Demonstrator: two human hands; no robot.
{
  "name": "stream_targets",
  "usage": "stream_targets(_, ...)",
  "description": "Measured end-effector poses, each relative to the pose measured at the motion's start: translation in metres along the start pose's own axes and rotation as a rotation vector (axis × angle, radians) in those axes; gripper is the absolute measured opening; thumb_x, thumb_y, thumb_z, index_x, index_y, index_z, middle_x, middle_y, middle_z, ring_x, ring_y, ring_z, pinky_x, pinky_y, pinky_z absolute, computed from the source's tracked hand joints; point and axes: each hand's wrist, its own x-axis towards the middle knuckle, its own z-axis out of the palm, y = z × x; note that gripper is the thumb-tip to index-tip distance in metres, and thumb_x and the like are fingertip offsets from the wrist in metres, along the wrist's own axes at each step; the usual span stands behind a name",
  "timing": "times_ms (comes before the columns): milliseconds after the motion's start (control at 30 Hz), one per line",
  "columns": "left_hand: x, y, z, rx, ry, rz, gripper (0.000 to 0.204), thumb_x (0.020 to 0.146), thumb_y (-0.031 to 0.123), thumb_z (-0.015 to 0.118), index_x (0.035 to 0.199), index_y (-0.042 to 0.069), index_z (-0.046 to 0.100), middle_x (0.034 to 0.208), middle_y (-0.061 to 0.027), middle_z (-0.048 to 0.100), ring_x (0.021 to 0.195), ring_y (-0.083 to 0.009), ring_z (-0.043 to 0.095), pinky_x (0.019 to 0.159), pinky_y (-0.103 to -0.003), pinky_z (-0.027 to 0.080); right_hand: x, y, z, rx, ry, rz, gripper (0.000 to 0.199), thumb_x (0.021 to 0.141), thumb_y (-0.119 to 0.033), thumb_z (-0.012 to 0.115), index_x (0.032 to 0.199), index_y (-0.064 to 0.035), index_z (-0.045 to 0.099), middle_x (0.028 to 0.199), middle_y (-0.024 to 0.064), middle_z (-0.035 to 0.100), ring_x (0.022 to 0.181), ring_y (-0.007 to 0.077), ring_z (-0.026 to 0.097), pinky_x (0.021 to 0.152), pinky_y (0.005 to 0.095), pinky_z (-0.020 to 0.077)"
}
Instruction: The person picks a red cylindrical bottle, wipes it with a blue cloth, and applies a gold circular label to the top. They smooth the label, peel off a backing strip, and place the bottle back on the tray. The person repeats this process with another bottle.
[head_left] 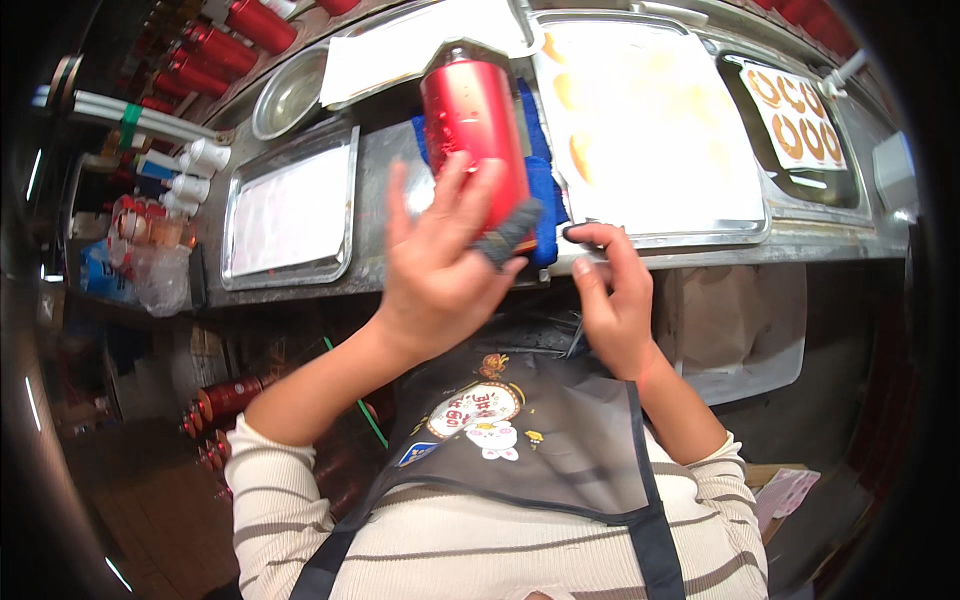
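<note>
Red cylinder (472, 130) sits upper centre of frame, gripped with a dark cloth (508, 235) in your left hand (440, 265), fingers wrapped; right hand (615, 295) pinches something small, unclear what; wiping looks midway, more red cylinders (225, 45) upper left unhandled.

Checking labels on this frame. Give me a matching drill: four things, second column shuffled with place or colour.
Things:
1. can
2. blue cloth
3. round bowl
4. small tray

Descriptions:
A. steel, at the bench's far left
B. red, held by the left hand
C. lined with white paper, left of the hands
D. lying on the bench under the can

Pairs: 1-B, 2-D, 3-A, 4-C
</note>
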Motion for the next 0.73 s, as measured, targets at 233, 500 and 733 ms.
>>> stream_targets(233,-0.035,-0.013,0.031,-0.361,0.137,-0.304,0.083,0.071,0.015,0.086,0.144,0.003,0.049,0.156,-0.0226,0.037,0.146,-0.0391,0.035,0.119,-0.058,0.018,-0.006,-0.003,0.017,-0.151,-0.128,-0.482,0.025,0.086,0.006,0.062,0.11,-0.0006,0.066,0.072,0.0078,0.06,0.052,0.0156,0.052,0.052,0.0265,0.0417)
stream_targets(500,-0.017,-0.003,0.027,-0.286,0.217,-0.197,0.08,0.07,0.014,0.084,0.141,0.0,0.051,0.15,-0.021,0.047,0.14,-0.0392,0.043,0.115,-0.061,0.025,-0.02,-0.009,0.002,-0.155,-0.073,-0.459,0.02,0.088,0.004,0.064,0.109,0.0028,0.065,0.081,0.0064,0.066,0.052,0.0089,0.049,0.051,0.0222,0.0387)
stream_targets(733,-0.017,-0.006,0.03,-0.307,0.253,-0.18,0.077,0.071,0.015,0.083,0.14,0.0,0.052,0.151,-0.021,0.046,0.14,-0.0374,0.044,0.115,-0.061,0.025,0.002,-0.035,-0.009,-0.595,-0.283,-0.718,0.025,0.081,-0.001,0.068,0.106,-0.0046,0.068,0.075,0.0082,0.067,0.052,0.0219,0.058,0.05,0.0327,0.0429)
